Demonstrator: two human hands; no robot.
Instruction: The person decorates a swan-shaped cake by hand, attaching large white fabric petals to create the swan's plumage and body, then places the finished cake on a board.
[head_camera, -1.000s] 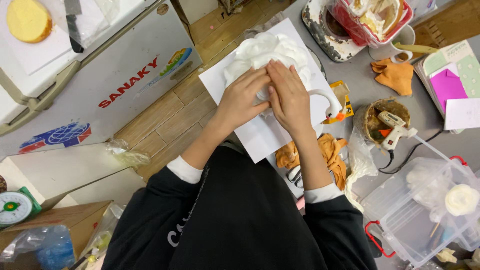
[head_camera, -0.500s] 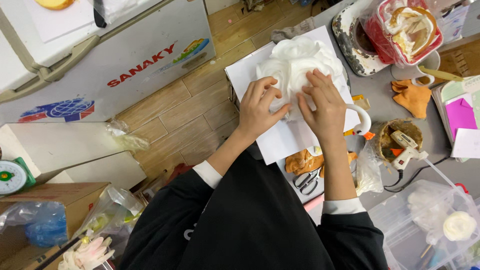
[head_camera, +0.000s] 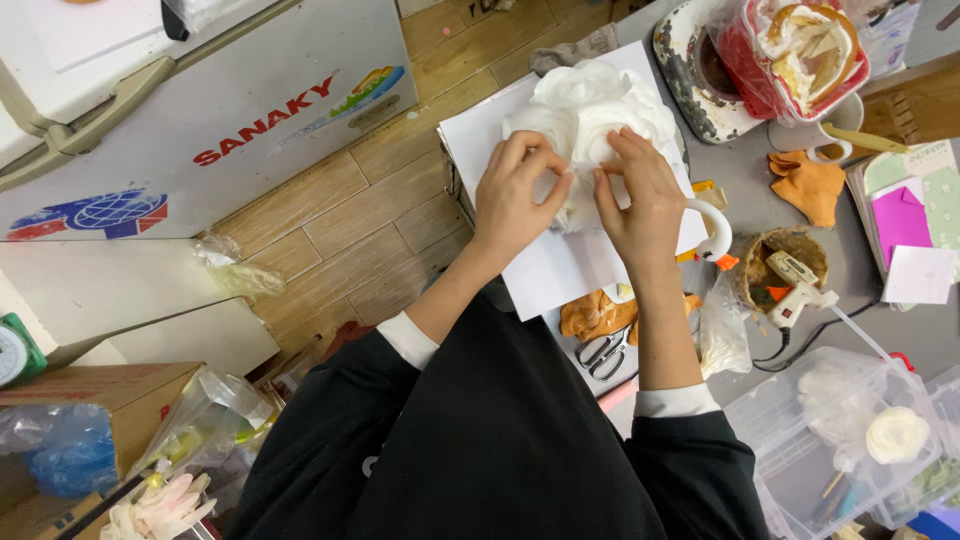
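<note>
A: Where is the white flower (head_camera: 585, 110) you are working on?

B: It lies on a white sheet (head_camera: 560, 270) at the near left edge of the grey table (head_camera: 740, 180), its ruffled petals facing up at you. It is roundish, a little longer from near to far, and its far end points toward the patterned tray (head_camera: 685, 60).

A: What are your hands doing?

B: Your left hand (head_camera: 515, 195) rests on the near left side of the flower, thumb and forefinger curled together, pinching a petal edge. Your right hand (head_camera: 640, 195) is just beside it, its fingertips (head_camera: 612, 165) pressed onto the same fold; thumbs nearly meet. I cannot tell whether the right one pinches or only presses.

A: And around them?

B: To the right of your right wrist, a glue gun (head_camera: 795, 280) sits in a small brown bowl (head_camera: 760, 270). Scissors (head_camera: 600, 352) lie near you, beside orange scraps (head_camera: 590, 312). A clear plastic box (head_camera: 850, 440) stands at the near right, well apart from the flower. Left of the table, a white chest freezer (head_camera: 200, 110) stands on the wooden floor (head_camera: 360, 210).
</note>
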